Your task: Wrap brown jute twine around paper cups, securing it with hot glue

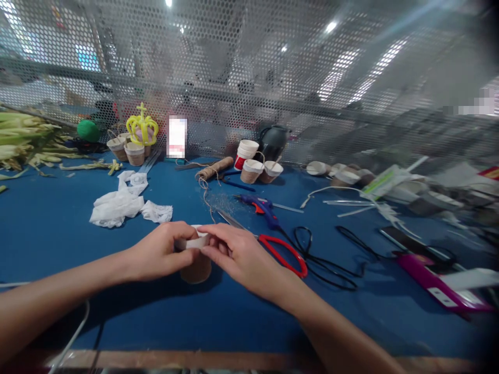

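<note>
A small brown cup (196,271) with a white band (197,242) round its rim stands on the blue table, between my hands. From the left, my left hand (166,252) pinches the band, thumb outside and fingers over the rim. My right hand (237,252) grips the rim's right side between thumb and fingertips. The cup's base shows below my fingers. Just beyond my right hand lie scissors with red handles (286,257), their blades pointing away to the left. White lace cloth (117,208) lies crumpled beyond my left hand.
A blue glue gun (263,209) with a black cord lies behind the scissors. Farther back are a twine roll (216,169), small cups (252,171) and a yellow crown shape (142,127). At the right lies a purple power strip (432,283); husks (23,137) are at the left.
</note>
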